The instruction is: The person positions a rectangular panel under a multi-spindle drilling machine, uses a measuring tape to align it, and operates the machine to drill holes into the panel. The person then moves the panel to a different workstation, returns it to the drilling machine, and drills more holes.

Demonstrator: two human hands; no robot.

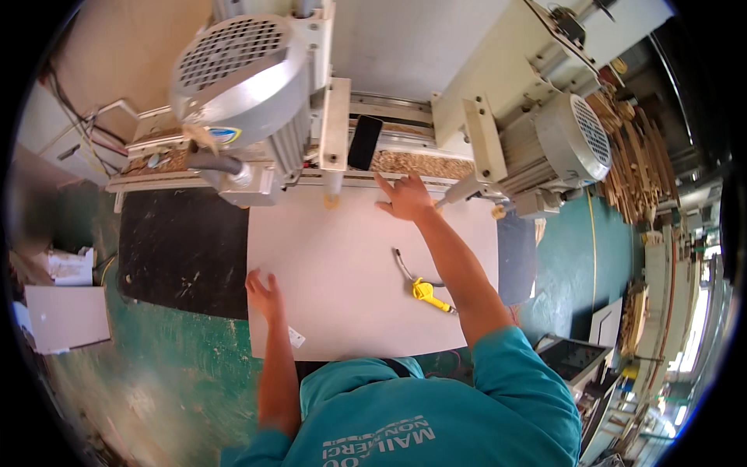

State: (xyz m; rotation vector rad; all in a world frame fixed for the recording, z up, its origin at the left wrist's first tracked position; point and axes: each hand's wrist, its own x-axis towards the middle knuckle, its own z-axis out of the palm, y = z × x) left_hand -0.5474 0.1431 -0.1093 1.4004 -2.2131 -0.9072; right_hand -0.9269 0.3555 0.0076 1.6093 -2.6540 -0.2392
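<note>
A large pale flat panel (334,257) lies in front of me on a dark machine table. At its left edge is my left hand (267,297), fingers apart and touching the board's rim. My right hand (408,198) reaches to the panel's far edge, fingers spread, holding nothing. Below my right forearm a yellow air blow gun (424,290) with a bent metal nozzle rests on the panel. A small white label (296,337) lies near my left wrist. Beyond the far edge, a black phone (365,142) leans on the machine's rail.
Two grey motors with grilles, one on the left (241,74) and one on the right (572,140), overhang the panel's far side. Wood chips (420,164) fill the machine's trough. Wooden strips (638,156) are stacked at the right. A pale board (70,317) sits at the left.
</note>
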